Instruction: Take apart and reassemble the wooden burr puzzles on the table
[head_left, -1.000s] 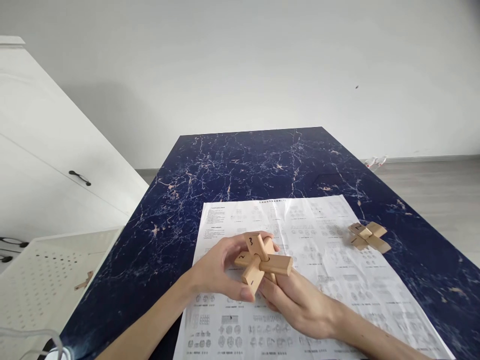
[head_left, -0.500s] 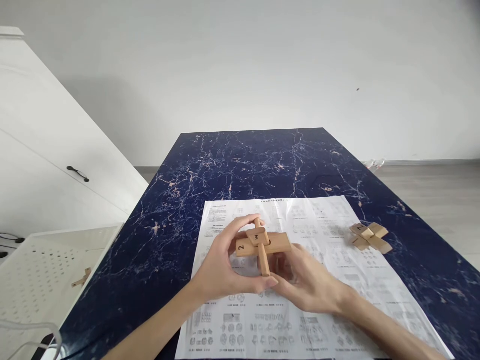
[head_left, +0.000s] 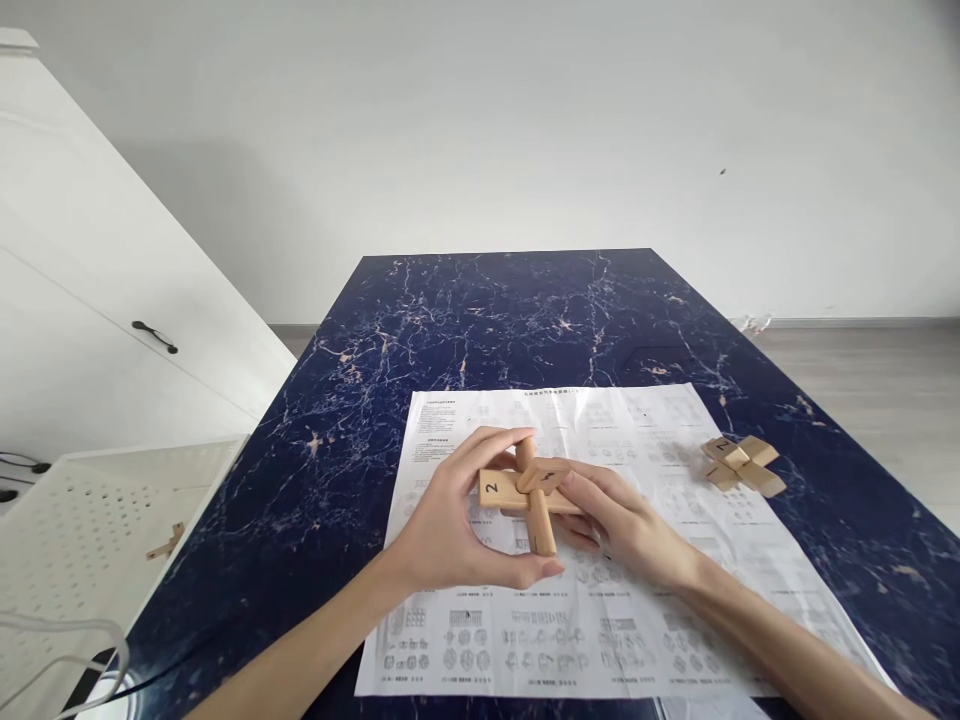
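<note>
A wooden interlocking puzzle (head_left: 538, 505) of crossed, numbered pieces is held above the printed sheet (head_left: 645, 640). My left hand (head_left: 457, 515) spans its upright round-edged bar, fingers at the top end and thumb at the bottom end. A flat piece marked 2 sticks out to the left, inside that grip. From the right, my right hand (head_left: 637, 520) pinches the puzzle, its thumb on the upper angled piece; some of its fingers are hidden behind the wood. A second wooden cross-shaped puzzle (head_left: 742, 465), marked 1 and 2, lies at the sheet's right edge, apart from both hands.
The sheet lies on a dark blue marble-patterned table (head_left: 495, 320). Left of the table stands a white perforated surface (head_left: 90, 540) with a small wooden piece (head_left: 166, 542) and a pale cable (head_left: 67, 628). A white cabinet (head_left: 97, 250) rises at the left, before a plain wall.
My right hand has moved up, bringing its thumb onto the upper piece. That piece has turned and tilted to the right, and the upright bar has rolled to show a wider face.
</note>
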